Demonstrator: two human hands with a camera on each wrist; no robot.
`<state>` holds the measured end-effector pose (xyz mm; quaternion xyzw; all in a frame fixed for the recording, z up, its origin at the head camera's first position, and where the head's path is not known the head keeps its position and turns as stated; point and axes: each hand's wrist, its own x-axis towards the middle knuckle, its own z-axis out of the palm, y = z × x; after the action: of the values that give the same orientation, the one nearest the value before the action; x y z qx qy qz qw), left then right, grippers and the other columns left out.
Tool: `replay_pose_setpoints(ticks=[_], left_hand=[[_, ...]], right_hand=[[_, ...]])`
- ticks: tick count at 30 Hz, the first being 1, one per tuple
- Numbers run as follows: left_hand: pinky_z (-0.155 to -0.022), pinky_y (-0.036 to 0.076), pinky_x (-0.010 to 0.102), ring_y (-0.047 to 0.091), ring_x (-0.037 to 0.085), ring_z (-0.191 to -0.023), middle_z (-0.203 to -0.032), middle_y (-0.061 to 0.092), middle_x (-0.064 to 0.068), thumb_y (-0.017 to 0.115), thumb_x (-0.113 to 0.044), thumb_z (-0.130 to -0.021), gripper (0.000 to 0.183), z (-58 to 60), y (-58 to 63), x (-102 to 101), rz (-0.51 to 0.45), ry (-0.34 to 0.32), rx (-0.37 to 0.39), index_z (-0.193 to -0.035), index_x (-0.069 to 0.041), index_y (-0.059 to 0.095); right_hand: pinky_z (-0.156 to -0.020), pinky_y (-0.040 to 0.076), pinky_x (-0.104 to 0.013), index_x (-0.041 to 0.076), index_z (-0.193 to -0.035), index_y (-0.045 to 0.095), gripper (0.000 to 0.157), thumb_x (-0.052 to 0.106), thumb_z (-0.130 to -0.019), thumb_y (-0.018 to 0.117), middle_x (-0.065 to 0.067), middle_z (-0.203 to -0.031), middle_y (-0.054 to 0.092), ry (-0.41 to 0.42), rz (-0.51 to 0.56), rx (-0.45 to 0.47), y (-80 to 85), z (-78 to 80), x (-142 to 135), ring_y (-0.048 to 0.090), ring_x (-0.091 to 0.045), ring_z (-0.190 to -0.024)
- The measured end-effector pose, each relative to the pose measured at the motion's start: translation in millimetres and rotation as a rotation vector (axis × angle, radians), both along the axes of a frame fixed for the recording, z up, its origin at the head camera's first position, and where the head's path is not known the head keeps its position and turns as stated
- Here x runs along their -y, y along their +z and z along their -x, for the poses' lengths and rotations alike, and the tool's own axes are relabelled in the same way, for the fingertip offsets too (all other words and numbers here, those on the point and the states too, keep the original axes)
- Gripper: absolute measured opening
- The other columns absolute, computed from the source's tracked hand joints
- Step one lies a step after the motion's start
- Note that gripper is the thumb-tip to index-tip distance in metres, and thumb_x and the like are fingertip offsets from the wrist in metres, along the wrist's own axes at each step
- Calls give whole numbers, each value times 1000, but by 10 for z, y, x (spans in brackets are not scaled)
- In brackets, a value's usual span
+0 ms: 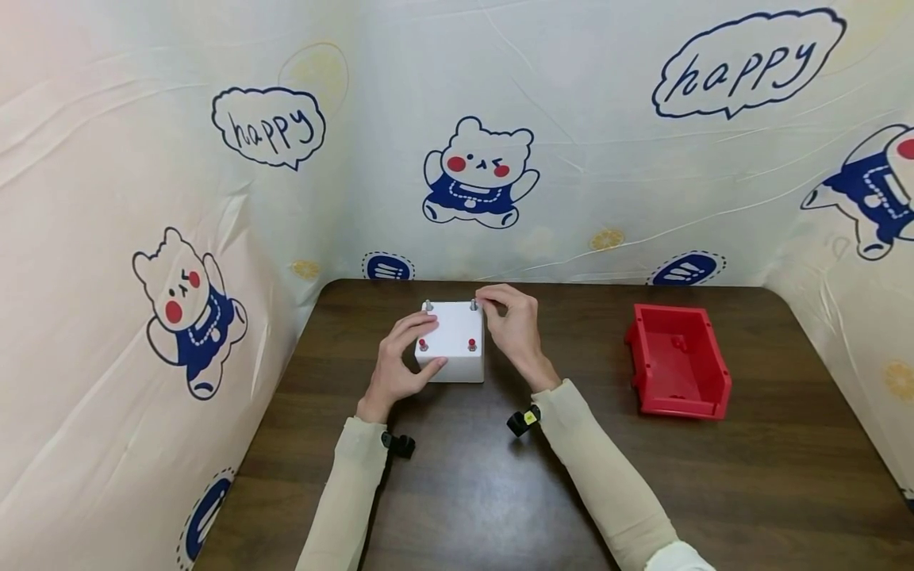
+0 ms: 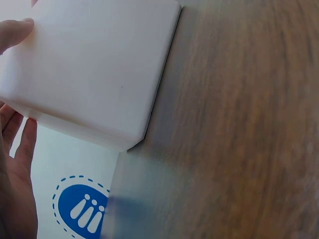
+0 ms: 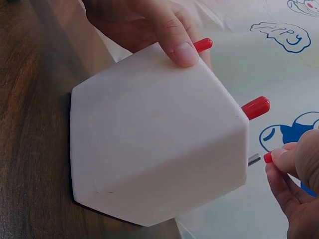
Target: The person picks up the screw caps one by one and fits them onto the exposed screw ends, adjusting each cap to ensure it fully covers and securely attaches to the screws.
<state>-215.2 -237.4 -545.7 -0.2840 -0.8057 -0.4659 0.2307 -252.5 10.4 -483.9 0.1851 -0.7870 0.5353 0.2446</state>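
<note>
A white box rests on the table with small metal toggle switches at its top corners. Both front switches wear red caps, a left one and a right one. The back left switch has bare metal showing. My left hand grips the box at its left side, thumb against the front face. Beyond the back right corner, my right hand pinches a small red cap. In the right wrist view, that cap is just off the tip of the bare metal lever.
A red plastic bin stands to the right on the dark wooden table. Behind and beside the table hangs a pale printed cloth. Each wrist carries a small black camera.
</note>
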Motion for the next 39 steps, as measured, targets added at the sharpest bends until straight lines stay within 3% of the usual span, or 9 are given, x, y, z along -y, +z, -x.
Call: replay_pose_setpoints(ticks=[8, 20, 24, 31, 35, 39], left_hand=[[-123, 42, 38, 55, 30, -142, -145, 66, 8, 92, -19, -80, 60, -10, 12, 3, 22, 11, 9, -136, -12, 73], [-121, 44, 42, 57, 39, -138, -141, 68, 17, 95, -11, -74, 62, -11, 23, -9, -7, 1, 3, -132, -5, 73], [-122, 43, 40, 56, 35, -140, -143, 67, 13, 94, -14, -76, 62, -11, 15, -1, 14, 12, 8, -134, -7, 73], [-122, 44, 40, 56, 50, -133, -134, 66, 30, 90, 2, -73, 56, -207, 359, -138, -11, -3, -7, -126, 9, 71], [-122, 43, 40, 56, 53, -132, -134, 66, 32, 90, 4, -73, 57, -175, 300, -123, -18, -9, -19, -126, 10, 71], [-124, 40, 38, 55, 51, -135, -137, 66, 29, 92, 2, -73, 61, -87, 128, -76, -15, 6, -8, -129, 7, 71]], right_hand=[[-84, 65, -41, 4, -106, 84, 14, -2, -96, 76, -12, -107, 82, 2, -4, -1, -35, 17, 5, 79, -26, -99], [-87, 65, -40, 5, -107, 85, 15, -1, -96, 76, -11, -109, 82, 0, 2, 5, -37, 26, 9, 79, -25, -102], [-88, 64, -40, 4, -107, 84, 16, -2, -96, 76, -11, -109, 82, 0, 3, 6, -31, 28, 12, 79, -25, -103], [-87, 65, -39, 4, -108, 84, 15, -1, -96, 76, -12, -110, 82, -1, -5, 27, -32, 25, 20, 79, -25, -103], [-88, 65, -39, 5, -109, 84, 15, 0, -97, 76, -11, -110, 82, 4, 2, 44, -37, 24, 22, 78, -25, -104], [-89, 65, -38, 5, -110, 84, 16, 0, -97, 76, -11, -111, 81, 6, 6, 53, -34, 19, 22, 78, -24, -105]])
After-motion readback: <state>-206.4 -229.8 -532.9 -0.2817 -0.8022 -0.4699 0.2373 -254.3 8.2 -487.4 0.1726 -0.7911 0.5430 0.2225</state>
